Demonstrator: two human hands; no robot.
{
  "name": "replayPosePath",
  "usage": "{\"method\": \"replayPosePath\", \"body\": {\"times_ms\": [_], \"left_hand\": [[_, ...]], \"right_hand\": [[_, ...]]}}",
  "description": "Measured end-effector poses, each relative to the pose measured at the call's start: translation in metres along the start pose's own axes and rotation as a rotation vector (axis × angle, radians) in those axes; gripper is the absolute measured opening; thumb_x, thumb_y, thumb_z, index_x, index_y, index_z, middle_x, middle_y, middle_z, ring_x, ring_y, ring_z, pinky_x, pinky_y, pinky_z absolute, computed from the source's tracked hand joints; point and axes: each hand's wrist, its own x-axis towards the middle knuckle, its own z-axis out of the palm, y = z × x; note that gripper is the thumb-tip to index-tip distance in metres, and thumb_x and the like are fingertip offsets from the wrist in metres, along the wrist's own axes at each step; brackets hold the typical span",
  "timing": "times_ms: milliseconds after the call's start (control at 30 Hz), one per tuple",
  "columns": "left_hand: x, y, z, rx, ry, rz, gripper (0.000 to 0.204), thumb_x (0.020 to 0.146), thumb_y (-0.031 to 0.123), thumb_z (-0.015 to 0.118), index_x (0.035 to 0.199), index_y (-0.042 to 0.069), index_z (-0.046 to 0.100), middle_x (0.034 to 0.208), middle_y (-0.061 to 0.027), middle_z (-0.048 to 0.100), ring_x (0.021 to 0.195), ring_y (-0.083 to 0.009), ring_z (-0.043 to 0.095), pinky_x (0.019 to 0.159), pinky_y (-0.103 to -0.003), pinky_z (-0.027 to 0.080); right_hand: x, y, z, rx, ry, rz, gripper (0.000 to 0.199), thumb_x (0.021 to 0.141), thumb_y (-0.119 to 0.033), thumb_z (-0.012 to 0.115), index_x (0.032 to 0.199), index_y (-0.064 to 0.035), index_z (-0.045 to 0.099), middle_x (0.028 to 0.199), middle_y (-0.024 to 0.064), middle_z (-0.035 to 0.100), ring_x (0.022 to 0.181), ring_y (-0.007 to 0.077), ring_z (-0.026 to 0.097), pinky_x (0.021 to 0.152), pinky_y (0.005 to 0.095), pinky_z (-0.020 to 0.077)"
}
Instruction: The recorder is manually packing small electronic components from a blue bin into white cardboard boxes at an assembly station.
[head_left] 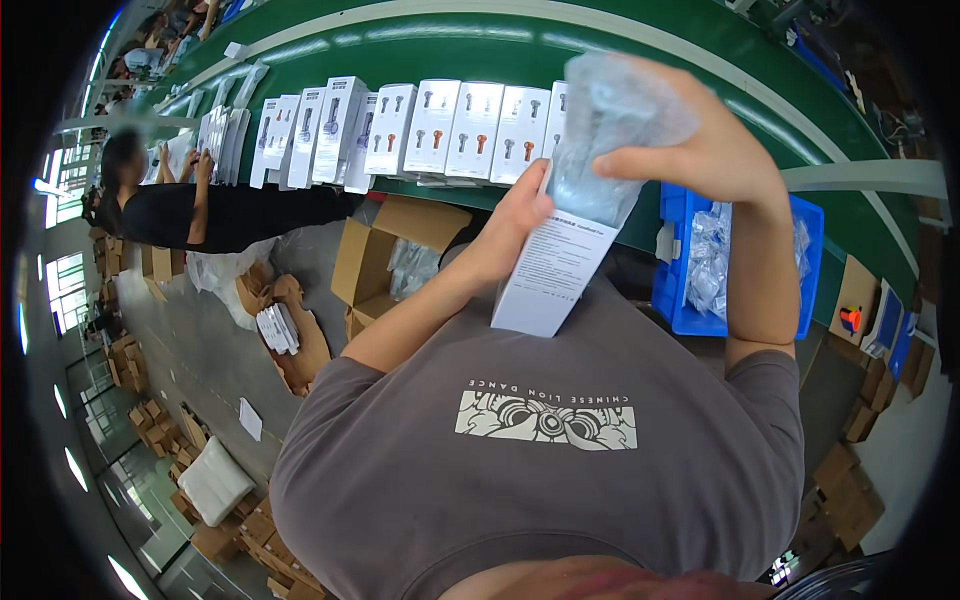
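Holding white printed carton [553, 285] in left hand [512, 225] before grey T-shirt [540, 500]; gripping clear plastic-wrapped item [592, 170] in right hand [705, 150] at carton's upper end. Could snag there from loose, bulging wrap.

A row of boxes [430, 130] stands on the counter [340, 58] in front. A bin [682, 318] with bags [708, 275] in it is right, a carton [354, 262] left. Between them is another box [553, 275], a packet [600, 130] at its top.
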Motion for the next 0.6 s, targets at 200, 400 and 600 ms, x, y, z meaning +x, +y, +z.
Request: {"method": "replayPosePath", "body": {"times_ms": [200, 400, 600], "left_hand": [[-0.007, 0.029, 0.015, 0.168, -0.095, 0.031, 0.074, 0.093, 0.033, 0.06, 0.151, -0.002, 0.029, 0.14, -0.0132, 0.048, 0.123, -0.0185, 0.051, 0.104, -0.032, 0.041], [-0.012, 0.018, -0.002, 0.258, 0.034, 0.047, 0.084, 0.086, 0.041, 0.064, 0.148, -0.005, 0.032, 0.14, -0.0151, 0.05, 0.127, -0.0225, 0.051, 0.107, -0.035, 0.039], [0.012, 0.005, 0.018, 0.309, 0.22, -0.01, 0.087, 0.083, 0.045, 0.066, 0.148, -0.004, 0.033, 0.139, -0.0181, 0.05, 0.126, -0.0268, 0.053, 0.106, -0.039, 0.042]], "right_hand": [[-0.014, 0.011, 0.027, 0.164, 0.108, 0.126, 0.055, 0.077, -0.013, 0.08, 0.125, -0.0012, 0.058, 0.108, 0.0107, 0.066, 0.101, 0.0221, 0.062, 0.086, 0.0343, 0.0505], [-0.029, 0.015, 0.022, -0.416, 0.19, -0.125, 0.024, 0.084, -0.02, 0.076, 0.1, -0.0042, 0.069, 0.088, 0.0177, 0.065, 0.085, 0.0271, 0.066, 0.077, 0.0353, 0.0516], [-0.076, 0.051, 0.008, -0.143, -0.051, -0.038, 0.021, 0.092, -0.018, 0.066, 0.106, -0.0037, 0.072, 0.098, 0.018, 0.071, 0.093, 0.0209, 0.069, 0.082, 0.0328, 0.0535]]}}
